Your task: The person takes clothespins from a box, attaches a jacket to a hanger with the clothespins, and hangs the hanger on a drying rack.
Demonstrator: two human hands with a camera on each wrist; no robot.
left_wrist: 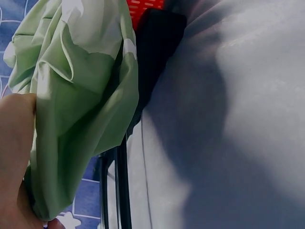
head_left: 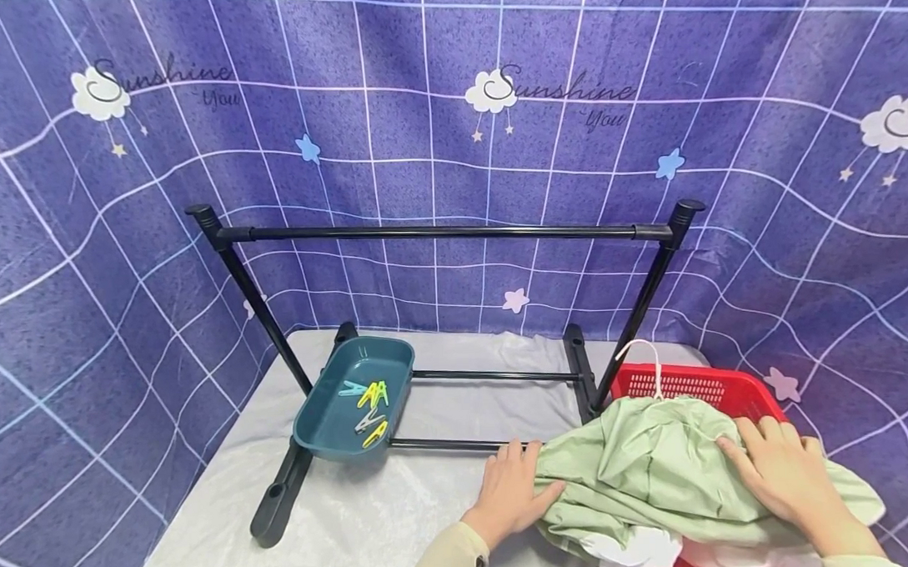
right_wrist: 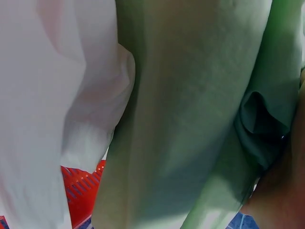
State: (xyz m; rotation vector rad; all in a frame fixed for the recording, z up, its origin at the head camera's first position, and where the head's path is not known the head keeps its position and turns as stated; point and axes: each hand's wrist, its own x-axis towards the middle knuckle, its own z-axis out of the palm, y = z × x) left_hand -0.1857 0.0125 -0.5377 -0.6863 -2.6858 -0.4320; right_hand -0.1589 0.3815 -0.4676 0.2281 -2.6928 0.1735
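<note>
A crumpled light green garment (head_left: 655,460) hangs over the red basket at the right, with a white hanger (head_left: 658,372) whose hook sticks up from its top. My left hand (head_left: 509,486) grips the garment's left end. In the left wrist view, thumb and fingertips of the left hand (left_wrist: 16,143) pinch the lower fold of the green cloth. On the garment's right side, my right hand (head_left: 787,476) holds the fabric, thumb on top. Only part of the right hand (right_wrist: 281,191) shows at the right wrist view's edge. White cloth (head_left: 639,551) shows beneath the green.
A black rack with a top bar (head_left: 437,231) stands in front of me. Across its left foot sits a teal tray (head_left: 340,450) holding several clothespins (head_left: 373,395). The red basket (head_left: 743,394) is beside the right foot. A patterned purple curtain (head_left: 417,84) surrounds the table.
</note>
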